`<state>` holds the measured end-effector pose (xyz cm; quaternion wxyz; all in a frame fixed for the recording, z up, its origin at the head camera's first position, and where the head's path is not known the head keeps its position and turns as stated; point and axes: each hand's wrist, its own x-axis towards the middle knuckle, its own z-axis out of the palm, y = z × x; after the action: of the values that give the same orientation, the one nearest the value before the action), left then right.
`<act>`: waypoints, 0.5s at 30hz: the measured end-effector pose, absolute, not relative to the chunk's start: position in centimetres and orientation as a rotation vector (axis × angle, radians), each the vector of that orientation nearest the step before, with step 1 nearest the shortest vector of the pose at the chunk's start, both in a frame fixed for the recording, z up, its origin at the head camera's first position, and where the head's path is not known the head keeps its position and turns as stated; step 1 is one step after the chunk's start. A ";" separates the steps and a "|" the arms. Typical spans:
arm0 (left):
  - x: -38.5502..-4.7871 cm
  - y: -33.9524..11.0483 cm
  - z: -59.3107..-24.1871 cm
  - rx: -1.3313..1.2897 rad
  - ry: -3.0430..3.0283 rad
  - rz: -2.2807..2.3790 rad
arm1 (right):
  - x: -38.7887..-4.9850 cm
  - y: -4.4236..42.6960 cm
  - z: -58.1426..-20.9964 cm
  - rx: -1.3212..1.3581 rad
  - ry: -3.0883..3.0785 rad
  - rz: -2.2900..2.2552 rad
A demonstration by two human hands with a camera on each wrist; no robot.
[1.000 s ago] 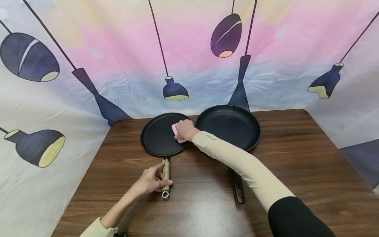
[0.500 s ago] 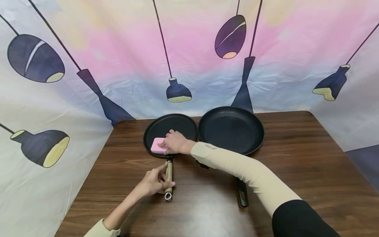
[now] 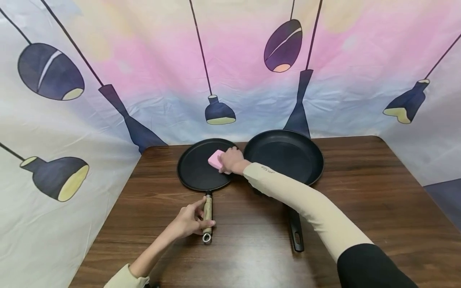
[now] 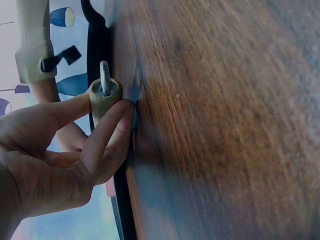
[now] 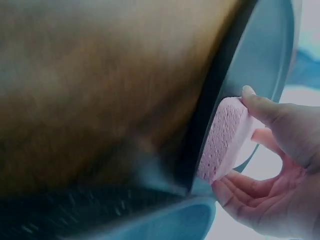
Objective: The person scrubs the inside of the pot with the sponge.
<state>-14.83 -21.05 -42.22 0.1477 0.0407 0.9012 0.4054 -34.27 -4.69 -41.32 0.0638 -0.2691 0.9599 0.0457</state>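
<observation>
A flat black pan [image 3: 196, 166] lies on the table at centre-left, its wooden handle [image 3: 207, 212] toward the person. The left hand [image 3: 187, 221] grips that handle between thumb and fingers; in the left wrist view the hand [image 4: 75, 145] pinches the wooden handle [image 4: 104, 102] near its metal ring. The right hand [image 3: 232, 160] holds a pink sponge [image 3: 215, 159] on the right part of the flat pan. In the right wrist view, thumb and fingers of the hand [image 5: 280, 165] pinch the sponge [image 5: 225, 140] at its two ends, against the pan [image 5: 260, 55].
A larger, deeper black pan [image 3: 284, 156] stands close on the right, its black handle [image 3: 296, 232] pointing toward the person under the right forearm. Both rest on a brown wooden table [image 3: 374, 192]. Behind hangs a cloth [image 3: 162, 60] printed with lamps.
The right hand and sponge swept from the flat pan's right side to its lower left, then back to the upper right. The left hand keeps its grip on the handle. The head view shifted slightly.
</observation>
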 end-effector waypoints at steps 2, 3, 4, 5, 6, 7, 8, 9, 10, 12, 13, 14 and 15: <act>-14.8 -21.1 -42.3 0.109 2.607 1.154 | -32.9 -5.1 -41.3 -0.913 2.868 0.163; -14.8 -21.1 -42.3 0.103 2.617 1.147 | -32.2 -5.3 -41.3 -0.985 2.848 0.163; -14.9 -21.2 -42.3 0.093 2.625 1.145 | -31.6 -5.4 -41.3 -1.066 2.824 0.164; -14.9 -21.2 -42.4 0.086 2.629 1.144 | -31.2 -5.5 -41.3 -1.142 2.793 0.164; -14.9 -21.2 -42.4 0.080 2.623 1.154 | -30.9 -5.6 -41.3 -1.219 2.763 0.156; -14.9 -21.2 -42.4 0.073 2.607 1.174 | -30.8 -5.6 -41.3 -1.285 2.732 0.144; -14.9 -21.2 -42.5 0.073 2.594 1.192 | -30.8 -5.5 -41.3 -1.339 2.699 0.118; -14.9 -21.2 -42.5 0.071 2.575 1.214 | -31.0 -5.3 -41.4 -1.380 2.671 0.093; -14.9 -21.2 -42.6 0.072 2.565 1.225 | -31.3 -5.0 -41.4 -1.407 2.638 0.060; -14.9 -21.0 -42.7 0.071 2.536 1.254 | -32.2 -4.4 -41.5 -1.426 2.568 -0.027; -14.9 -21.0 -42.8 0.068 2.528 1.262 | -32.7 -4.0 -41.5 -1.414 2.540 -0.075; -14.8 -20.9 -42.8 0.064 2.521 1.266 | -33.2 -3.6 -41.6 -1.405 2.529 -0.105; -14.8 -20.9 -42.9 0.060 2.515 1.269 | -33.8 -3.2 -41.7 -1.382 2.534 -0.119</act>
<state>-14.79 -20.90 -42.86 0.1614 0.0210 0.8809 0.4444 -33.76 -3.19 -41.66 0.1262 -0.4745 0.8702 -0.0409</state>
